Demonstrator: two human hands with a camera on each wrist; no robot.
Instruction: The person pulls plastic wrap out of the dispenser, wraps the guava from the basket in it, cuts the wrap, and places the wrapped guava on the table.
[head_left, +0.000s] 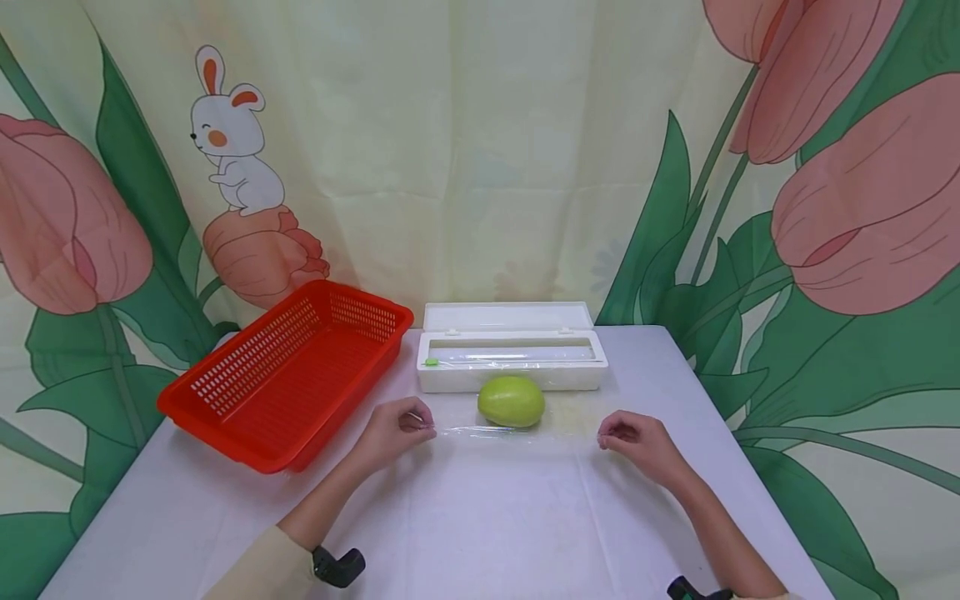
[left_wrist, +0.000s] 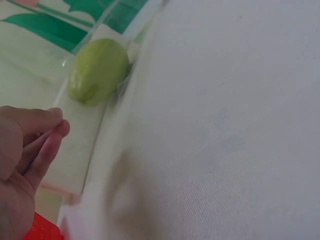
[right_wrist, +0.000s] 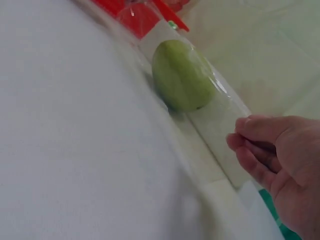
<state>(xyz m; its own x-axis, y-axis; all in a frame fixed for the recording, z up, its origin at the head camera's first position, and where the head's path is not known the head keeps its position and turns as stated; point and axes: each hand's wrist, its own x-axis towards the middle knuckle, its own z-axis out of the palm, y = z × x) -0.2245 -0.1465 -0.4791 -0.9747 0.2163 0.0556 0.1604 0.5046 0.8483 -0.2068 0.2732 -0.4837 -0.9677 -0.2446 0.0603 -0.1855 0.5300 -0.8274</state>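
A smooth, oval green fruit (head_left: 511,402) sits on the table in front of a white cling film dispenser (head_left: 512,379). Clear cling film (head_left: 474,432) stretches from the dispenser towards me, around the fruit, its front edge catching the light. At the film's left corner my left hand (head_left: 395,432) pinches it between thumb and fingertips. My right hand (head_left: 643,447) pinches the opposite corner the same way. In the right wrist view the fruit (right_wrist: 181,76) shows behind the shiny film, apart from my fingertips (right_wrist: 242,125). Both hands are held just over the table.
A red plastic basket (head_left: 300,392) stands at the left. The dispenser's lid (head_left: 508,316) is raised at the back, and a green cutter slider (head_left: 431,362) is at its left end. Behind the white-covered table (head_left: 510,517) hangs a printed curtain (head_left: 517,167).
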